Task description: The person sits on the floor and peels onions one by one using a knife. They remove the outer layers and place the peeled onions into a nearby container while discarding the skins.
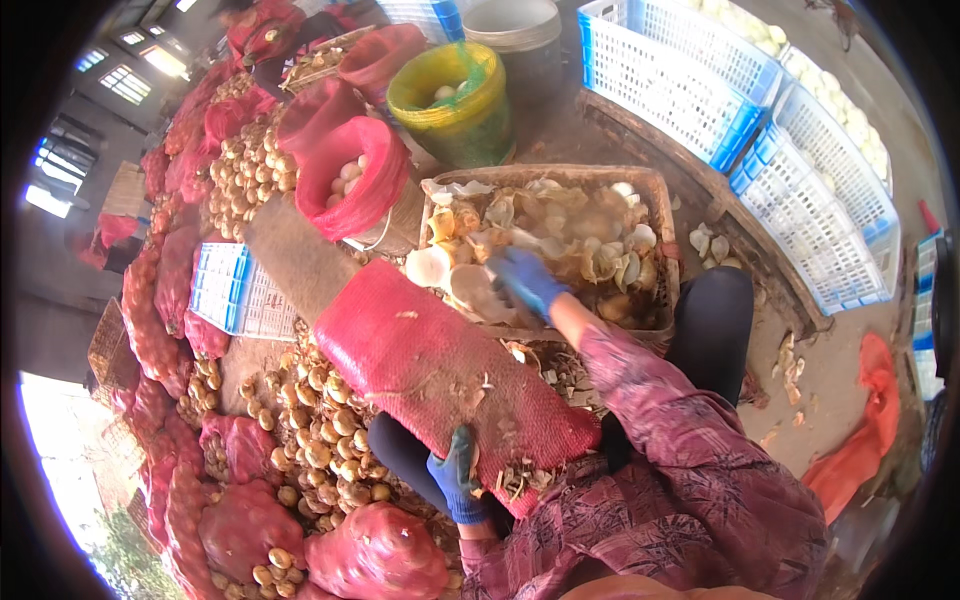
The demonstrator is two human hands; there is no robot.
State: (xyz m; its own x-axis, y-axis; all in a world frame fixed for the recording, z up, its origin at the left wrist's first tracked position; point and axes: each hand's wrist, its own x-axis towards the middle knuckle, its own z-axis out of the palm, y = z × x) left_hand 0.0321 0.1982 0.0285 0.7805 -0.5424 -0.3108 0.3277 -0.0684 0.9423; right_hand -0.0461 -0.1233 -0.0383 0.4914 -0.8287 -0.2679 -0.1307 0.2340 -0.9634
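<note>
A board wrapped in red mesh sacking (420, 345) slants across my lap. My left hand (456, 480), in a blue work glove, lies against its near edge, thumb pointing up along the mesh. Its fingers are partly hidden, so any hold is unclear. Gloved in blue too, my right hand (529, 281) is blurred by motion over the near left part of a shallow crate (667, 225). Onion skins (555, 217) fill that crate. A pale, blurred rounded shape (476, 292) lies beside the right fingers; whether they grip anything cannot be made out.
Unpeeled onions (330, 435) and full red mesh sacks (379, 551) cover the left floor. Beyond the board stand a pink-lined bucket (360, 187) of peeled onions and a yellow-green mesh-lined bucket (450, 112). White-and-blue crates (675, 67) line the right. Another person (262, 37) works far left.
</note>
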